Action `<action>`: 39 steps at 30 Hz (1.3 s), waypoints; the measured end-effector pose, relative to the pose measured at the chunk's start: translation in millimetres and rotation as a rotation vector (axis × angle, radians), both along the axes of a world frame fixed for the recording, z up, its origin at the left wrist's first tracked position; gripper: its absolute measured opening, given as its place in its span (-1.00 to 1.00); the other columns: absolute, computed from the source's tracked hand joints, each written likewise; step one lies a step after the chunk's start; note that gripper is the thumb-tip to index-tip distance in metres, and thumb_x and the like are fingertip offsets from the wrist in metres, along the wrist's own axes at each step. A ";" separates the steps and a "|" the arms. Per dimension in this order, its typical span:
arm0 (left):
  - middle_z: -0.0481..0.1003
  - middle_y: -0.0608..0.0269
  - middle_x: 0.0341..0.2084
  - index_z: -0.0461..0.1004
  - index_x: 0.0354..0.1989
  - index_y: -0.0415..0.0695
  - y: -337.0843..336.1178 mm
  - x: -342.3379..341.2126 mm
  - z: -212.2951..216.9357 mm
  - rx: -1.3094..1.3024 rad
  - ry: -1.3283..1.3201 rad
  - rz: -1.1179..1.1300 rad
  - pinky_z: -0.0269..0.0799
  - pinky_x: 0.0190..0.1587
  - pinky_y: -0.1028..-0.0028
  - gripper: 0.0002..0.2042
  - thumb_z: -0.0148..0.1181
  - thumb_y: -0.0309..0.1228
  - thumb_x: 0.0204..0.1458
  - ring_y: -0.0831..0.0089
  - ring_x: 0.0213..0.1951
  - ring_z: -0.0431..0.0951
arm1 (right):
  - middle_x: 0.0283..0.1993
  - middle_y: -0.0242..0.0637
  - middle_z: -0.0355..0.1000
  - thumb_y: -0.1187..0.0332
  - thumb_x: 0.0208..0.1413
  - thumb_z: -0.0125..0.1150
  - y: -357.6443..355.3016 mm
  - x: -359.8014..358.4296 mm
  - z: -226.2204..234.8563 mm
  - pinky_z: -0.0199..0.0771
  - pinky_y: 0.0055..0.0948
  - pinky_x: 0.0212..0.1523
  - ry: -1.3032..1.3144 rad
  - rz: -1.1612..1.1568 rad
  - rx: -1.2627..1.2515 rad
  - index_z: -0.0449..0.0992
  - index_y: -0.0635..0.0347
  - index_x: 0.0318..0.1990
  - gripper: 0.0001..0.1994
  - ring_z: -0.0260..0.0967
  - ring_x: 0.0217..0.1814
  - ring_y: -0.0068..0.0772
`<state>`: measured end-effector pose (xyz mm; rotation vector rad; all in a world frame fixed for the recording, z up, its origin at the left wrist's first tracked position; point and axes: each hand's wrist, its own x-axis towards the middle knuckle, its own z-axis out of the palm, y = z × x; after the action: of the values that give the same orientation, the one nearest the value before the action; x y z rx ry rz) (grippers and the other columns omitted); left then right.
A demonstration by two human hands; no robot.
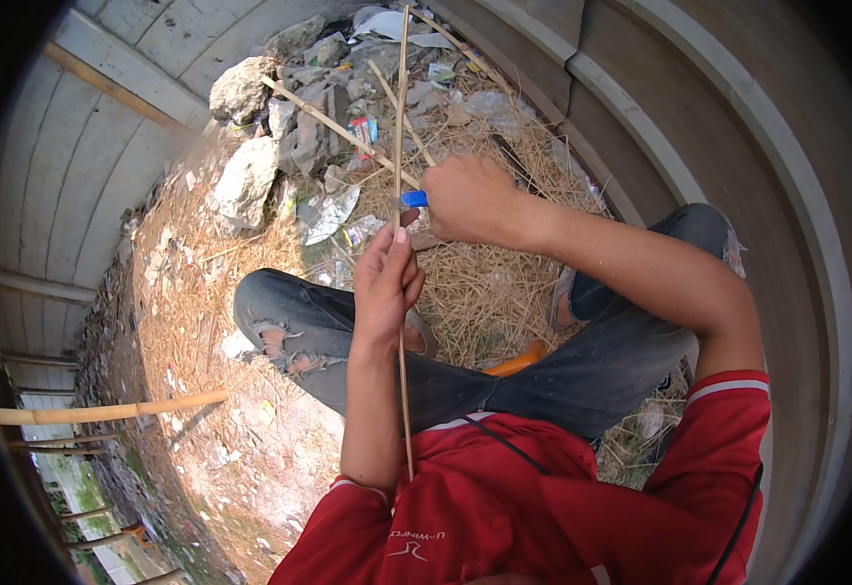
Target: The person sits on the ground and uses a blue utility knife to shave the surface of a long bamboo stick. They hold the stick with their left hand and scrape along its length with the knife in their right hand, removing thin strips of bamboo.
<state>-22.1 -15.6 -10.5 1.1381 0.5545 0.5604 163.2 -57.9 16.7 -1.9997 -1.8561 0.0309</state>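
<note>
The left hand (387, 278) grasps a long, thin, tan strip of bamboo or wood (403, 117), thumb uppermost and fingers curled about it. The right hand (475, 200) is clenched, with a small bright-blue piece (413, 199) showing at its thumb side, against or just beside the strip; the fist hides the rest, so I cannot tell whether it carries a blade.

The strip runs roughly lengthwise before the person, its far end over the rubble and its near end over the red short-sleeved shirt (504, 497). Should the blue piece belong to something sharp, a slip toward the person could catch the left thumb, which sits close below it. Too much sideways pressure might crack so slender a strip, and a shift of the body could snag its near end on the shirt.

Two pale bamboo sticks (333, 127) end near the right fist and might get in its way if it swings outward. Farther out lie ripped dark jeans (348, 322), a curved orange object (517, 360), loose straw (484, 302) and jagged grey rocks (241, 93).
</note>
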 end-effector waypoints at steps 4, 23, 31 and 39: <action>0.01 0.62 -0.72 0.34 0.22 -0.23 -0.1 4.9 -11.6 0.101 0.087 0.059 -0.16 -0.69 0.65 -0.62 0.00 -0.27 0.33 0.78 -0.74 -0.06 | -0.44 0.05 0.54 0.36 -0.02 0.13 17.9 7.3 -17.6 0.58 -0.05 -0.33 -0.123 -0.017 0.119 0.61 0.27 -0.45 -0.82 0.57 -0.34 0.12; 0.09 0.58 -0.71 0.28 0.30 -0.21 -10.3 25.7 -30.3 -0.030 0.187 0.018 -0.06 -0.66 0.64 -0.58 0.02 -0.32 0.32 0.78 -0.72 0.05 | -0.39 -0.06 0.58 0.34 0.04 0.06 76.6 105.0 -37.4 0.61 -0.14 -0.39 -0.282 -0.310 0.114 0.64 0.18 -0.43 -0.79 0.61 -0.31 -0.04; -0.03 0.56 -0.73 0.16 0.36 -0.18 -3.0 9.1 -24.1 -0.493 -0.150 -0.190 -0.08 -0.72 0.66 -0.53 -0.15 -0.21 0.38 0.76 -0.77 -0.07 | -0.36 0.06 0.56 0.30 -0.11 0.22 95.2 118.3 -37.2 0.58 -0.11 -0.22 0.184 -0.434 0.102 0.62 0.27 -0.41 -0.79 0.58 -0.27 0.09; -0.04 0.57 -0.73 0.17 0.35 -0.19 -7.5 3.7 -20.4 -0.323 -0.028 -0.168 -0.14 -0.72 0.67 -0.51 -0.11 -0.17 0.36 0.76 -0.77 -0.09 | -0.50 -0.06 0.50 0.27 -0.19 0.23 60.5 155.8 17.4 0.50 -0.16 -0.29 0.182 -0.400 0.265 0.59 0.19 -0.27 -0.71 0.52 -0.38 -0.01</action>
<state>-18.5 -23.1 -30.9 0.8585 0.4988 0.3265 319.1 2.6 34.1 -2.0617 -1.2538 -0.1353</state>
